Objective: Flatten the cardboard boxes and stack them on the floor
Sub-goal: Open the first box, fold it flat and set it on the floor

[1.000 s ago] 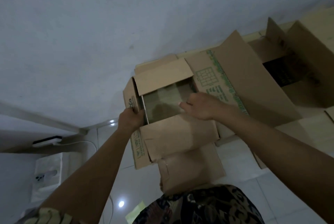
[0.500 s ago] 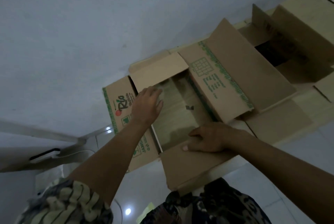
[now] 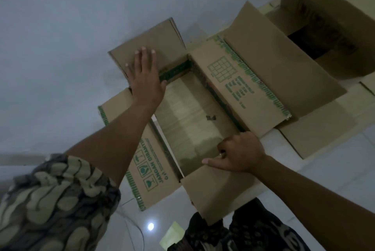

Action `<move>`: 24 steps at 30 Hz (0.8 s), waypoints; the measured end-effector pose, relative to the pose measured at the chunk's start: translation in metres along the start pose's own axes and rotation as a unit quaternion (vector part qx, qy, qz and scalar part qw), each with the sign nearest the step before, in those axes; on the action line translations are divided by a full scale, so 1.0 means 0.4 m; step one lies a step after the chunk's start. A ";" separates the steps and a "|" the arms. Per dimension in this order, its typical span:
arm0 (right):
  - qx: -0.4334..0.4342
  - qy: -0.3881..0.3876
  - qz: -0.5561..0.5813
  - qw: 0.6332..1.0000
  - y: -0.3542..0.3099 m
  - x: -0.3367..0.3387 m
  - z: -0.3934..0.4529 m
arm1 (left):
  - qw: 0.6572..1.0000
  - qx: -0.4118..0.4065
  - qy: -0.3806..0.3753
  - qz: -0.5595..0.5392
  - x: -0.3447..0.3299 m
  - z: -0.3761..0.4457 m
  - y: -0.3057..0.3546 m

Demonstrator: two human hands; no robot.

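Observation:
A brown cardboard box with green print lies opened up in front of me, all flaps spread and its inside open through to pale cardboard beneath. My left hand lies flat, fingers apart, on the far flap, pressing it toward the wall. My right hand curls over the edge of the near flap, thumb stretched along the fold. The left side panel carries green handling symbols.
More brown boxes, one still open and dark inside, stand at the upper right against the grey wall. Flattened cardboard lies under them. The floor is pale tile with a cable near my patterned clothing.
The box has opened wider and lower. My left hand moved from the left side panel up onto the far flap. My right hand stays on the near flap, now gripping its edge.

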State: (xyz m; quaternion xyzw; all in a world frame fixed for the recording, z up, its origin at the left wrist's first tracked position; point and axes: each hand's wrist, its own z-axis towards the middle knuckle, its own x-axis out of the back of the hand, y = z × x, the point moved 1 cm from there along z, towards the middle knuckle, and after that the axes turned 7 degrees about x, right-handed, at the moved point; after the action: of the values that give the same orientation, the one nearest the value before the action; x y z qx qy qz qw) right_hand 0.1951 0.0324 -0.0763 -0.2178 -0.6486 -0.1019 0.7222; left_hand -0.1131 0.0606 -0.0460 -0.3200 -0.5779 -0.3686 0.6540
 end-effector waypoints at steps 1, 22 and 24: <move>0.002 0.011 -0.003 1.000 0.002 -0.006 -0.001 | 1.000 0.012 -0.025 -0.003 -0.009 0.021 -0.002; -0.147 0.108 0.094 0.979 0.007 0.040 0.020 | 0.990 0.013 -0.039 -0.138 -0.049 -0.030 -0.076; -0.167 0.209 0.081 0.960 0.034 0.071 0.026 | 0.990 0.058 -0.020 -0.128 -0.037 -0.091 -0.095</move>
State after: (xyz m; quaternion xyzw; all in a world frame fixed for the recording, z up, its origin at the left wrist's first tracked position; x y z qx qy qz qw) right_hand 0.1955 0.0530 -0.0501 -0.3614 -0.4370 -0.1932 0.8007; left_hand -0.1275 0.0118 -0.0658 -0.2125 -0.6473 -0.4089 0.6072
